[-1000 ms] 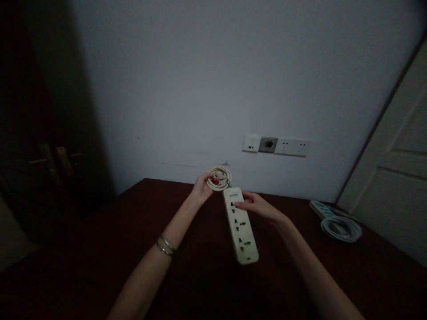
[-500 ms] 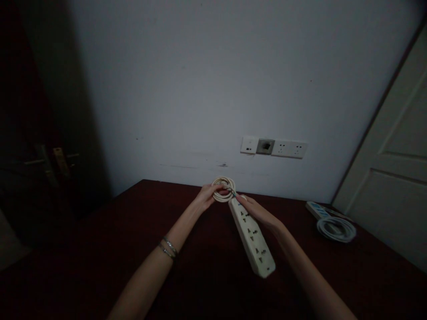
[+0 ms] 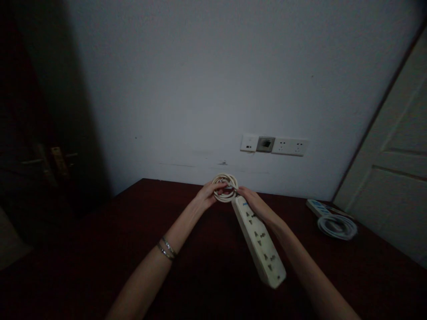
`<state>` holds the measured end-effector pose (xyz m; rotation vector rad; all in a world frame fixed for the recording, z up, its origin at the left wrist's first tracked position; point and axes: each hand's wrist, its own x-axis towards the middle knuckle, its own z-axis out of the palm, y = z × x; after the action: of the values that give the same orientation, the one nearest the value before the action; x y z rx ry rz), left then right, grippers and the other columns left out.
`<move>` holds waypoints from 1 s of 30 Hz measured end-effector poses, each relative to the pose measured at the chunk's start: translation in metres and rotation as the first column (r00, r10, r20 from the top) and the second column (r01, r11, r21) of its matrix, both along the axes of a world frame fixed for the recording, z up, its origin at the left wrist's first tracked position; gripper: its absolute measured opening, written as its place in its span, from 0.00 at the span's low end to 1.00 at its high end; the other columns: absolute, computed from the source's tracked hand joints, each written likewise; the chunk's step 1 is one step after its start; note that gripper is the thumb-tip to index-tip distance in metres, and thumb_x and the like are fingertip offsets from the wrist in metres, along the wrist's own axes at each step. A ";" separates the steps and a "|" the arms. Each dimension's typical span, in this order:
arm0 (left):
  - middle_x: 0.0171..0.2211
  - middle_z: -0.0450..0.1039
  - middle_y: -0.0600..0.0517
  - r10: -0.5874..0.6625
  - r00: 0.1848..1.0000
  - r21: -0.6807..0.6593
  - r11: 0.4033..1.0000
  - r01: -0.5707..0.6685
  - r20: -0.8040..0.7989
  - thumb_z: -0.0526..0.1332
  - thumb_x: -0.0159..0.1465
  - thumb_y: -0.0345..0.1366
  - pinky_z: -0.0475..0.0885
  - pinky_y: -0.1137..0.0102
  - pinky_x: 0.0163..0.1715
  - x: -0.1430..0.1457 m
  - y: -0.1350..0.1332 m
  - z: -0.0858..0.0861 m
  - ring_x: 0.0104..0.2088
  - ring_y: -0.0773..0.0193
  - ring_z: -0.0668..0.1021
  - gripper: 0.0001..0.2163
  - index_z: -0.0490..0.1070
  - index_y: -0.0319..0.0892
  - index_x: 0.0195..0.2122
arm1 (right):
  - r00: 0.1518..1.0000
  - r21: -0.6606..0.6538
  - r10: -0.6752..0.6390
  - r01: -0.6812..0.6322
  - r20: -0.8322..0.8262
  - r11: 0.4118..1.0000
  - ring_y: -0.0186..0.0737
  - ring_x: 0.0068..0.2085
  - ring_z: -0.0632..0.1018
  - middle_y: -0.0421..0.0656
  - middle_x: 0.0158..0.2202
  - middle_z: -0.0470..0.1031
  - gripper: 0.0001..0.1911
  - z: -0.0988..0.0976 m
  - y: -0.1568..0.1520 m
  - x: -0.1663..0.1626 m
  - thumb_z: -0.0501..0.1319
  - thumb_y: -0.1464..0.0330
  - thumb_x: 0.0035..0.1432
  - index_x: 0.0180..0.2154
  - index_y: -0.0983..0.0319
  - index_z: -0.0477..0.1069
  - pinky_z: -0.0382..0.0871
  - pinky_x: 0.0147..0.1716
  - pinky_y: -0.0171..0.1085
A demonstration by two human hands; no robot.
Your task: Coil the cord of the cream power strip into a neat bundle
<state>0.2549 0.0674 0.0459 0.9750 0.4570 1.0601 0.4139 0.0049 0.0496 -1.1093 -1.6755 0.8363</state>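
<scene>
Both hands [image 3: 207, 194] grip the coiled cream cord [image 3: 233, 180] — its long, off-white power strip [image 3: 259, 240] slants, sockets up.

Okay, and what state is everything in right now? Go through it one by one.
Near power strip: slanted, nothing plugged into its visible sockets.
Its cord: coiled in loops.
Left hand: closed on the coil.
Right hand: at the strip's cord end, exact grip unclear.
Far power strip: lying on the table.
Far cable: coiled.
Wall sockets: the two rightmost have no plugs in.
</scene>
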 end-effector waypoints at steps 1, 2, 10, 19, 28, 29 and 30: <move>0.16 0.65 0.57 -0.014 1.000 0.018 1.000 0.014 -0.004 0.65 0.48 0.24 0.71 0.71 0.30 0.000 -0.001 0.001 0.14 0.78 0.64 0.07 0.73 0.34 0.30 | 1.000 0.006 -0.008 0.008 -0.006 1.000 0.42 0.46 0.71 0.44 0.43 0.74 0.19 0.001 0.000 0.000 0.52 0.56 0.55 0.40 0.61 0.71 0.60 0.48 0.39; 0.16 0.64 0.57 -0.020 1.000 0.040 0.999 0.020 -0.009 0.65 0.48 0.25 0.71 0.71 0.31 -0.001 -0.003 0.002 0.14 0.78 0.63 0.08 0.72 0.34 0.31 | 1.000 0.005 -0.011 0.011 -0.008 1.000 0.42 0.47 0.71 0.44 0.44 0.73 0.19 0.002 0.000 0.000 0.52 0.55 0.55 0.41 0.60 0.70 0.59 0.50 0.39; 0.17 0.66 0.57 0.091 0.992 0.197 0.978 -0.072 -0.089 0.67 0.44 0.28 0.67 0.74 0.23 0.000 -0.015 0.012 0.14 0.77 0.64 0.10 0.72 0.34 0.29 | 0.998 -0.106 -0.004 -0.003 -0.057 0.994 0.38 0.36 0.72 0.41 0.34 0.73 0.17 0.010 -0.009 0.001 0.56 0.53 0.52 0.33 0.60 0.69 0.63 0.38 0.35; 0.25 0.71 0.53 0.324 0.930 0.327 0.910 -0.255 -0.175 0.69 0.43 0.32 0.70 0.72 0.25 0.006 -0.030 0.019 0.22 0.69 0.72 0.15 0.72 0.35 0.32 | 0.995 -0.089 -0.027 0.019 -0.097 0.996 0.31 0.25 0.65 0.37 0.24 0.67 0.17 0.017 -0.013 0.001 0.58 0.54 0.48 0.29 0.62 0.66 0.58 0.25 0.30; 0.17 0.70 0.50 0.158 0.951 0.361 0.931 -0.054 -0.265 0.60 0.53 0.50 0.67 0.73 0.21 -0.003 -0.029 0.028 0.18 0.65 0.73 0.19 0.71 0.34 0.28 | 0.986 0.033 -0.156 0.154 0.056 0.988 0.33 0.23 0.67 0.38 0.22 0.68 0.18 0.024 -0.016 0.008 0.57 0.53 0.50 0.29 0.63 0.68 0.58 0.23 0.32; 0.16 0.70 0.49 0.108 0.949 0.314 0.950 -0.010 -0.295 0.57 0.54 0.54 0.67 0.72 0.21 -0.006 -0.027 0.027 0.19 0.64 0.74 0.22 0.71 0.35 0.26 | 0.984 0.045 -0.159 0.155 0.081 0.987 0.33 0.24 0.68 0.39 0.23 0.69 0.19 0.024 -0.016 0.009 0.56 0.53 0.50 0.29 0.63 0.69 0.59 0.24 0.32; 0.15 0.70 0.48 0.073 0.944 0.262 0.965 0.015 -0.322 0.54 0.54 0.56 0.67 0.71 0.21 -0.008 -0.024 0.026 0.19 0.63 0.74 0.24 0.71 0.35 0.24 | 0.981 0.060 -0.164 0.158 0.103 0.986 0.34 0.25 0.69 0.40 0.25 0.71 0.19 0.023 -0.016 0.008 0.56 0.53 0.51 0.29 0.63 0.70 0.60 0.25 0.33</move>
<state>0.2469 0.0431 0.0720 1.3967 0.6166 1.0019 0.4221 -0.0114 0.0727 -1.2547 -1.6603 0.6371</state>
